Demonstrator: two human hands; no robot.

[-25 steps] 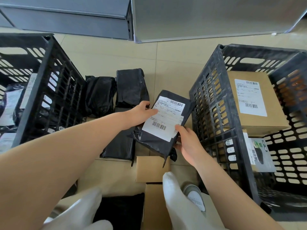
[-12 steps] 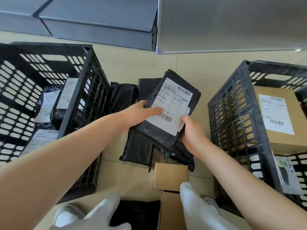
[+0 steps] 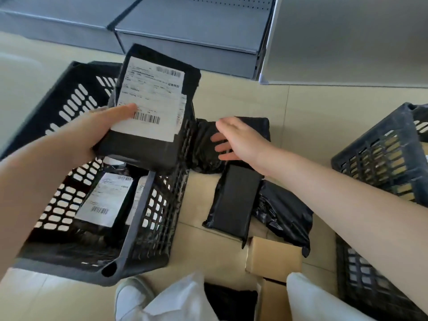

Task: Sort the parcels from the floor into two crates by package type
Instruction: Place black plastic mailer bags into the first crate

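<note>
Now left hand (image 3: 92, 133) alone is gripping the labelled black mailer (image 3: 150, 107), carrying it over the left crate (image 3: 136, 218); right hand (image 3: 238, 137), fingers released, is reaching toward floor mailers (image 3: 234, 205); drop is imminent.

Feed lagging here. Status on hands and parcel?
Left hand grips labelled black bag over left crate. Right hand open, over floor bags. Nothing blocking.

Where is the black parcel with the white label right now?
The left hand holds the labelled black parcel above the left crate, left of the black bags on the floor.
</note>
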